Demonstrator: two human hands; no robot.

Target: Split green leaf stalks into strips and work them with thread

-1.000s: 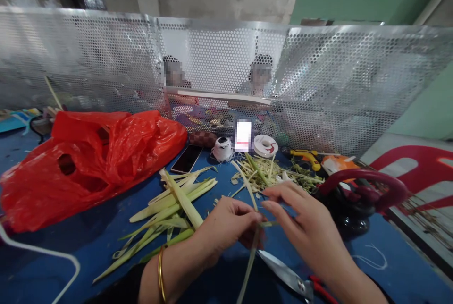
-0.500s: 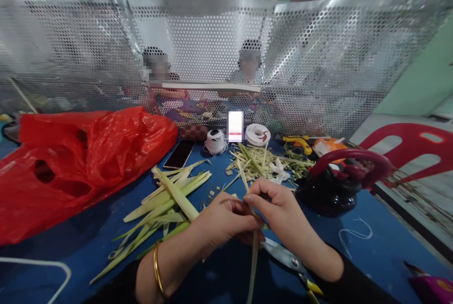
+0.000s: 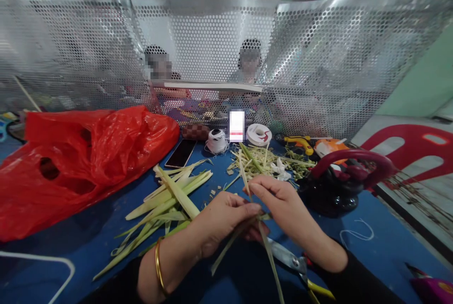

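My left hand point(image 3: 226, 216) is closed, with thumb and fingers pinching pale green leaf strips point(image 3: 272, 261). One strip hangs down towards me and another trails to the lower left. My right hand point(image 3: 278, 200) pinches the upper part of a leaf strip point(image 3: 244, 175) that points away from me. Where the strips cross, between both hands, my fingers partly hide them. Under my hands lies a pair of scissors point(image 3: 288, 256) with yellow handles. Left of my hands is a pile of long green leaves point(image 3: 177, 190) on the blue table point(image 3: 219, 285).
Further off are a red plastic bag point(image 3: 106, 153), a phone point(image 3: 180, 154), a thread cone point(image 3: 217, 141), a ribbon spool point(image 3: 259, 134) and leaf scraps point(image 3: 260, 160). To the right stands a dark pot point(image 3: 329, 190). A perforated metal screen point(image 3: 205, 25) closes the back, two people behind it.
The hanging strip has swung to the right at its lower end. A second strip now shows at the lower left of my hands. Both hands stay close together.
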